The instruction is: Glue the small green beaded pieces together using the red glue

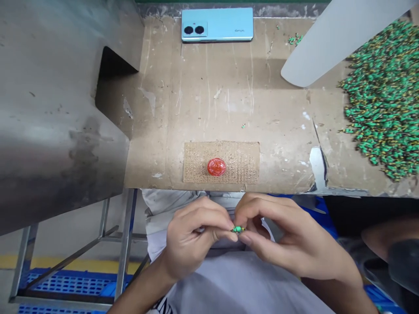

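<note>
In front of my body, below the table edge, a small green piece with dark and yellowish ends [238, 229] sits between my fingertips. My left hand [196, 235] pinches it at one end with thumb and index finger. At its other end, the thumb and fingers of my right hand [288, 237] close on it. Just beyond my hands, a shiny red oval object [216, 166] rests on a rectangular cardboard piece [242, 163] covered in small dents. On the right of the table lies a large heap of similar small green pieces [386, 104].
A light blue phone [218, 25] lies at the table's back. A pale flat-sided arm [321, 52] slants over the upper right. Large metal housing [65, 96] stands left, above a metal frame [126, 235]. The table's cardboard cover [209, 96] is torn near the right front. Loose green bits [295, 39] lie behind.
</note>
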A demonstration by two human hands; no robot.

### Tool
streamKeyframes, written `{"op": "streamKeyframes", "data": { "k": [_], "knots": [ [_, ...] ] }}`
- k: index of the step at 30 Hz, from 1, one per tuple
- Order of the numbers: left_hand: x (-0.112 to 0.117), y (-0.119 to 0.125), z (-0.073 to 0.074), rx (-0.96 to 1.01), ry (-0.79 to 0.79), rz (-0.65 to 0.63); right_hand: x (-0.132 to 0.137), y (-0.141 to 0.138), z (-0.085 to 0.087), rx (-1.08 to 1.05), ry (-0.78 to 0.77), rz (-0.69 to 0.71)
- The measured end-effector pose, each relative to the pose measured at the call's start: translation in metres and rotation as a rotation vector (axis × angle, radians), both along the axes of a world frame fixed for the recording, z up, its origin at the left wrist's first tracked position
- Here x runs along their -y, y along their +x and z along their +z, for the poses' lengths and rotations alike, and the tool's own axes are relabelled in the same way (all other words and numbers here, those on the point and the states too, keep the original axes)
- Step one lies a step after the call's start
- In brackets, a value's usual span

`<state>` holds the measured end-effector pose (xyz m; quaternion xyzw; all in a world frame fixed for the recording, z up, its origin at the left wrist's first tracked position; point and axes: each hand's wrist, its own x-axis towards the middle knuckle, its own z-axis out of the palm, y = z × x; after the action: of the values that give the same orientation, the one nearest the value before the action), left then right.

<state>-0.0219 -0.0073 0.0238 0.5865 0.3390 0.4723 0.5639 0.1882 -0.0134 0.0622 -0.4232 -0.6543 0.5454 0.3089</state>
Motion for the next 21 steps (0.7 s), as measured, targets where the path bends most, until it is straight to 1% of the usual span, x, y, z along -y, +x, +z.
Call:
{"op": "streamKeyframes", "data": {
  "k": [2, 5, 8, 10, 14, 17, 21],
  "knots": [
    [-0.001, 0.0, 0.004, -0.007, -0.03, -0.01, 0.002, -0.001, -0.003, 0.029, 0.094, -0.029],
    [0.0, -0.003, 0.012, -0.098, -0.079, -0.025, 0.004, -0.001, -0.007, 0.087, 0.281, -0.042],
    [0.003, -0.004, 0.021, -0.213, -0.058, -0.029, 0.007, 0.001, -0.011, 0.162, 0.463, -0.038],
    [0.004, -0.003, 0.025, -0.266, -0.019, -0.023, 0.008, 0.003, -0.012, 0.219, 0.541, -0.029],
    [0.005, 0.0, 0.028, -0.329, 0.023, 0.003, 0.008, 0.006, -0.013, 0.281, 0.596, 0.011],
    [0.003, 0.003, 0.027, -0.323, 0.04, 0.024, 0.008, 0.006, -0.012, 0.305, 0.619, 0.042],
    [0.0, 0.005, 0.027, -0.285, 0.049, 0.038, 0.008, 0.004, -0.012, 0.298, 0.614, 0.016]
  ]
}}
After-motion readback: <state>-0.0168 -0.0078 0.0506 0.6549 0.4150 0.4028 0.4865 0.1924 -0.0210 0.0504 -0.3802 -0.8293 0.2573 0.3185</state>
